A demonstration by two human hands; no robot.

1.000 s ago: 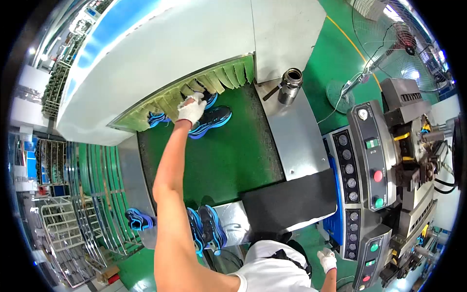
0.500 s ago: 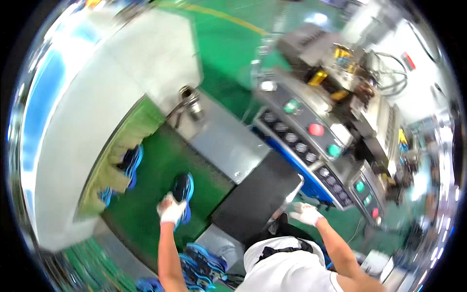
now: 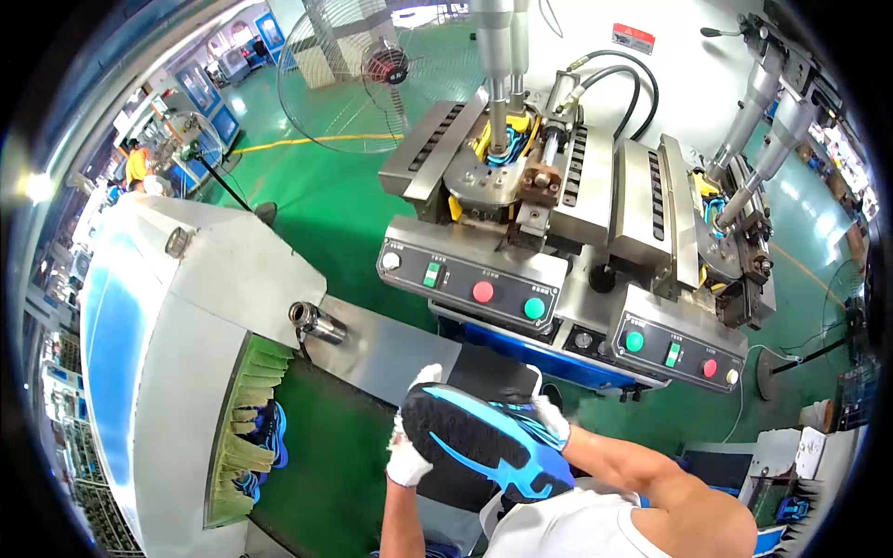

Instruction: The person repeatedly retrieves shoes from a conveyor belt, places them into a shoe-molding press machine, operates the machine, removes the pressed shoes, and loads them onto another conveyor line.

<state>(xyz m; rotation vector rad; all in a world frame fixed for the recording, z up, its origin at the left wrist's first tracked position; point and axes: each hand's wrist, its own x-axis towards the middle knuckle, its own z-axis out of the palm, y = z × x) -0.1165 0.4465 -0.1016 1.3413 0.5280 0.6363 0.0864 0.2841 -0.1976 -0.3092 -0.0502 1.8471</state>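
A black and blue sneaker (image 3: 493, 442) is held up before my chest, its sole turned toward me. My left hand (image 3: 406, 462), in a white glove, grips the toe end, with fingers showing past the far edge. At the upper right side of the shoe, my right hand (image 3: 553, 420), also gloved, is closed on the upper; the sneaker partly hides its fingers. Below and left lies the green conveyor belt (image 3: 321, 465). Two more blue sneakers (image 3: 272, 435) stand at the fringe curtain (image 3: 244, 409) of the white machine housing.
Ahead is a press machine with a control panel (image 3: 470, 286) and a second panel (image 3: 679, 349). A metal flask (image 3: 319, 323) lies on the grey ledge (image 3: 400, 349). A large caged fan (image 3: 383, 65) stands beyond. Another person (image 3: 138, 163) is far off at left.
The sneaker has come up off the belt in my left hand and is turned sole toward me. My right hand, empty before, now holds it too. The view has swung toward the press.
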